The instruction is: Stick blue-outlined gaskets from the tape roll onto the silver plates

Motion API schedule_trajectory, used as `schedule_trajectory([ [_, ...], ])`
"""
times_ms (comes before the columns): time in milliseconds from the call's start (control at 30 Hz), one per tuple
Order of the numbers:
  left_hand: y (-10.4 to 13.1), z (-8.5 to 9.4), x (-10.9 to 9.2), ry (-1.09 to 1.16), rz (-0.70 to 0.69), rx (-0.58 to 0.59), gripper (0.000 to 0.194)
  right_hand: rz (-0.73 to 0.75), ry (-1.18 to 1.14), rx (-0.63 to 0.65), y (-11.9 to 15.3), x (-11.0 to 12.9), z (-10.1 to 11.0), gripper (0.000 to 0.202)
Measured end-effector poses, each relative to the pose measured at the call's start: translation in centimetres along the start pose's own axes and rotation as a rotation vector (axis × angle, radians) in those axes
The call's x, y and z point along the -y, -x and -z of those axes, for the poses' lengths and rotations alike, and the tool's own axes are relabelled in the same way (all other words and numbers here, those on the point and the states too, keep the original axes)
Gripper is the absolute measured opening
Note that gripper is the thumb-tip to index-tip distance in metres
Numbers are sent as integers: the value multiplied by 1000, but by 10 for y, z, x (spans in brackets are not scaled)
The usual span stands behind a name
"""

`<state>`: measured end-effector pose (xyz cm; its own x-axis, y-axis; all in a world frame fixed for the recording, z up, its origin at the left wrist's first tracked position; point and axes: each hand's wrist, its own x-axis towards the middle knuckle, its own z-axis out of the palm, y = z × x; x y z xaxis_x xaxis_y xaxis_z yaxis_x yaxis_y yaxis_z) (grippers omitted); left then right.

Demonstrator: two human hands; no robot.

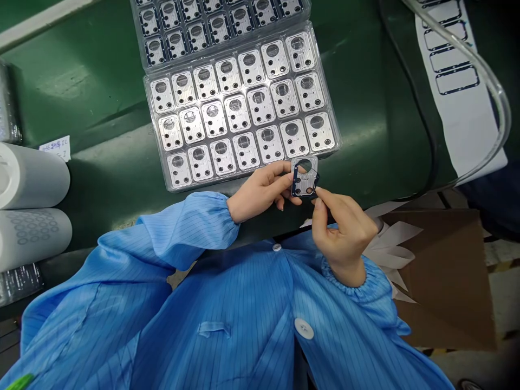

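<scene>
My left hand [266, 189] holds a small silver metal plate [301, 165] by its left side, thumb on the face and fingers behind. The plate has one large round hole near its top and smaller holes below. A thin dark frame-shaped gasket [295, 187] lies along its left and lower edges; on the right side it bows out past the plate's edge. My right hand [343, 230] is closed in a pinch at the lower right corner, thumb and forefinger on the gasket. The fingertips partly cover that corner.
Beyond my hands lies a clear plastic tray [337, 142] with rows of similar plates; another tray [142, 54] behind holds plates with dark edging. At right are a white strip [467, 119] of dark frames, a hose [504, 103] and a cardboard box [450, 281]. White rolls [36, 176] stand left.
</scene>
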<state>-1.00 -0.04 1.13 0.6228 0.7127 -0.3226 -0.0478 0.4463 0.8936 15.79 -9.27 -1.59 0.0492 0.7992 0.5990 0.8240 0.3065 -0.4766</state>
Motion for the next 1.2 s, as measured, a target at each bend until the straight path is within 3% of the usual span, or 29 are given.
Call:
schedule_trajectory([
  [367,0,0,-2,32,4,7,14,135,337,-86,5,-3,-9,32],
  [600,-1,2,1,42,-14,-3,15,113,453,-80,7,-3,-13,36],
  [900,-1,2,5,7,-53,25,25,51,328,-75,9,-7,-16,48],
  [1067,-1,2,5,-36,-57,29,28,-26,123,-100,2,-7,-13,34],
  [1200,0,1,7,-68,-73,16,30,-129,-87,-43,-10,-1,-8,20],
])
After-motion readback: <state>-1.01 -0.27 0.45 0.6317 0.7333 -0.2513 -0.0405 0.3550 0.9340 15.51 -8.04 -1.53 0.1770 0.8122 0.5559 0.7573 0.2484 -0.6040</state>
